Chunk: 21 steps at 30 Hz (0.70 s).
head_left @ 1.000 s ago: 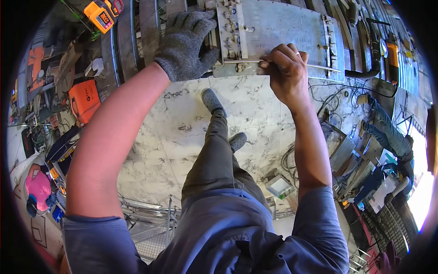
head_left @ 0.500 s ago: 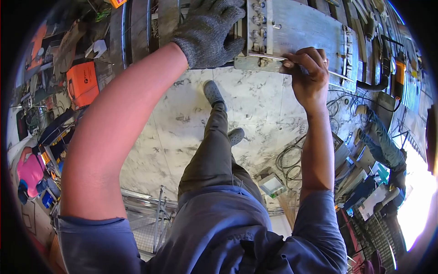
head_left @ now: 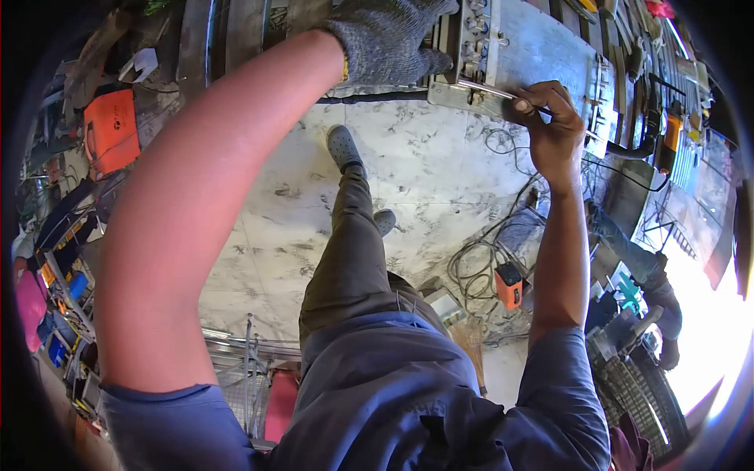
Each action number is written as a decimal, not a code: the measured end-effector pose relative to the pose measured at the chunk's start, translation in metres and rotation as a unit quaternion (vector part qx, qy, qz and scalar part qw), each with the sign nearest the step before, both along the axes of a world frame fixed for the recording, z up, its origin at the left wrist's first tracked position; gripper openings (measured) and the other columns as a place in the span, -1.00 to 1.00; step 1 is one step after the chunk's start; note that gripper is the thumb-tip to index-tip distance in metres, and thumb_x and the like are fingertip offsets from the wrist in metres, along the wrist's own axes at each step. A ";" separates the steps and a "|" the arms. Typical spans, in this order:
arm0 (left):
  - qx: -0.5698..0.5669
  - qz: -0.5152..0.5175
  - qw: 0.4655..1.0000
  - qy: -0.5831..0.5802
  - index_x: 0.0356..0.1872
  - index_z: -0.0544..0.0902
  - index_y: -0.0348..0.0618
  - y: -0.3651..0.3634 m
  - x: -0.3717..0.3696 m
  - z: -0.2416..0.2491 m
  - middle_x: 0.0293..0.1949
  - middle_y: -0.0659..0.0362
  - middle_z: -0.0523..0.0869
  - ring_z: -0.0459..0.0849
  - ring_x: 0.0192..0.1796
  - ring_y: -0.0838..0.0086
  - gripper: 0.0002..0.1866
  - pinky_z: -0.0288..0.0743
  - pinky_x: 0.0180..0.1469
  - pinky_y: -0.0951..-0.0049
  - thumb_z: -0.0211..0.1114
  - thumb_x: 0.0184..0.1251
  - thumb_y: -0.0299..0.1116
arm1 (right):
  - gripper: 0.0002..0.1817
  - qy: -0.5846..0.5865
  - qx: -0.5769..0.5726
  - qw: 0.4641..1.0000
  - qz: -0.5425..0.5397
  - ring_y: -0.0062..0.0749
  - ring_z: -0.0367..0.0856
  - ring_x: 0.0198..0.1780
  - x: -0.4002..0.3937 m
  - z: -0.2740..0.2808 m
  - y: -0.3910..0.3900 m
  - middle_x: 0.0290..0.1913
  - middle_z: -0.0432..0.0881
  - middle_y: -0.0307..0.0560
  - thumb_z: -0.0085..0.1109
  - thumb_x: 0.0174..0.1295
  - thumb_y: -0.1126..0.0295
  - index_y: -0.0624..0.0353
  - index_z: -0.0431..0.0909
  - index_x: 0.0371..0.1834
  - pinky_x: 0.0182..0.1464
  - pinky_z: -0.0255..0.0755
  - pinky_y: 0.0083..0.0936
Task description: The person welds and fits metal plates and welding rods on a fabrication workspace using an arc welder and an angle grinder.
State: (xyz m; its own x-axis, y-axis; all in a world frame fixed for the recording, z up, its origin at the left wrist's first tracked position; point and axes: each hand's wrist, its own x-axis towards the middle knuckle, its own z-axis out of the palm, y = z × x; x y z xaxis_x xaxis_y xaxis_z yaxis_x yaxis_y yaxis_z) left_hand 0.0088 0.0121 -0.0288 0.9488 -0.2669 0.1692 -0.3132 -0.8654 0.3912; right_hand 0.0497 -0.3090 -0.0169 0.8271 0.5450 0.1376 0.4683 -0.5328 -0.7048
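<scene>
Over on the far left, an orange tool case [head_left: 112,132] stands amid clutter. Moving right, the grey-gloved left hand [head_left: 393,43] meets the left end of a metal plate [head_left: 542,43], thumb parted from curved fingers; whether it grips, I cannot tell. Along the plate's near edge runs a thin metal rod [head_left: 488,89], and the bare right hand [head_left: 556,129] pinches it, thumb against fingers! Farther right, another person [head_left: 640,263] leans in.

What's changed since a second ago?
The view shifted: the metal plate sits farther right in it, and an orange box appeared lower right. Nothing was taken or let go: the right hand still pinches the thin rod, the gloved left hand stays at the plate's left edge.
</scene>
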 end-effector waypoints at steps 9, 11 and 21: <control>0.008 0.018 1.000 0.012 0.59 0.52 -0.30 -0.001 -0.005 0.008 0.59 -0.26 0.52 0.38 0.71 -0.13 -0.08 0.11 0.80 -0.11 0.52 0.38 0.15 | -0.85 0.026 -0.004 1.000 -0.003 -0.30 0.80 -0.03 0.006 -0.010 -0.009 -0.12 0.83 -0.08 0.60 0.33 0.57 0.31 0.86 -0.08 0.18 0.62 -0.38; 0.005 0.019 1.000 0.013 0.58 0.53 -0.30 0.000 -0.005 0.010 0.59 -0.25 0.53 0.39 0.71 -0.12 -0.08 0.09 0.81 -0.11 0.52 0.38 0.15 | -0.85 0.028 -0.009 1.000 -0.006 -0.29 0.80 -0.03 0.005 -0.009 -0.006 -0.14 0.83 -0.07 0.60 0.33 0.56 0.32 0.85 -0.09 0.17 0.62 -0.36; 0.019 0.005 0.999 -0.032 0.43 0.60 -0.20 -0.003 -0.003 0.001 0.49 -0.22 0.56 0.44 0.63 -0.14 -0.23 0.15 0.74 -0.18 0.59 0.32 0.04 | -0.92 -0.176 -0.108 0.977 0.049 -0.28 0.74 -0.03 0.004 0.025 0.005 -0.20 0.82 -0.28 0.59 0.35 0.42 0.01 0.83 -0.21 0.24 0.24 -0.18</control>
